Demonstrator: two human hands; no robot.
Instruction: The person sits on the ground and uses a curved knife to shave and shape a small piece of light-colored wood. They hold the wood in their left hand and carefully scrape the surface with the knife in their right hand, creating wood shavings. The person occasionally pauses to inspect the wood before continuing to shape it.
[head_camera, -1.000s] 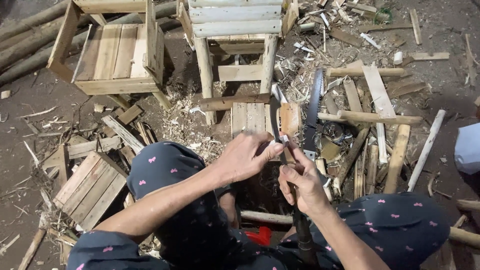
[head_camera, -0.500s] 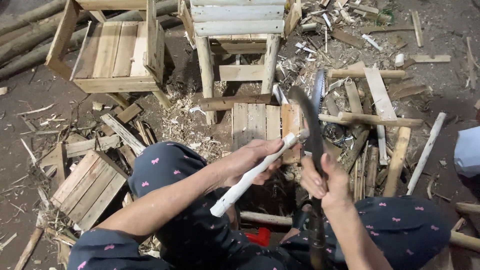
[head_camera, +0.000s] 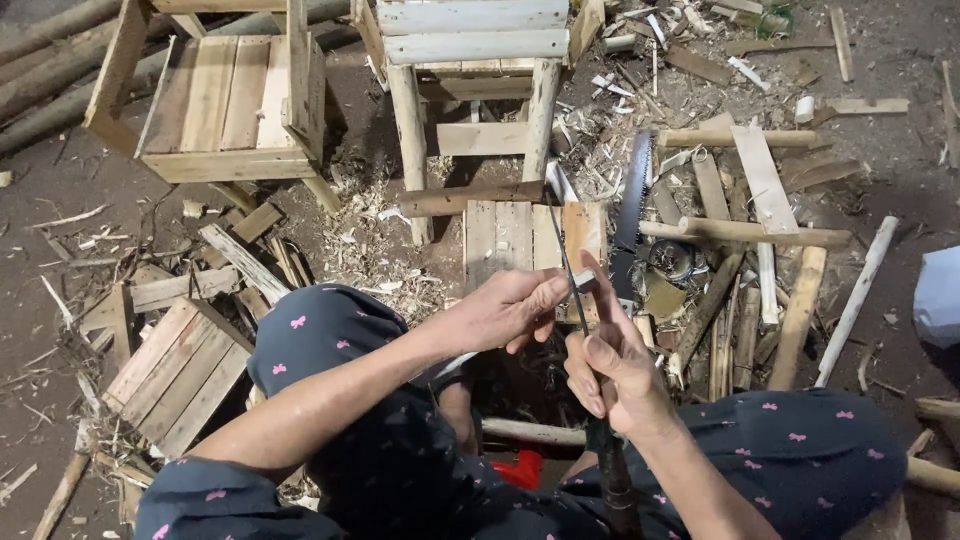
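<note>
We had our left hand clenched round a pale whittled stick, its tip showing just past the fingers, and our right hand grasping the dark handle of a long blade — the thin edge ran up from the right hand and crossed the stick right at the left hand's fingertips. Beyond both hands lay a small slatted wooden panel, and past the right hand a saw rested among cut sticks — shavings littered the floor off to the left hand's side.
</note>
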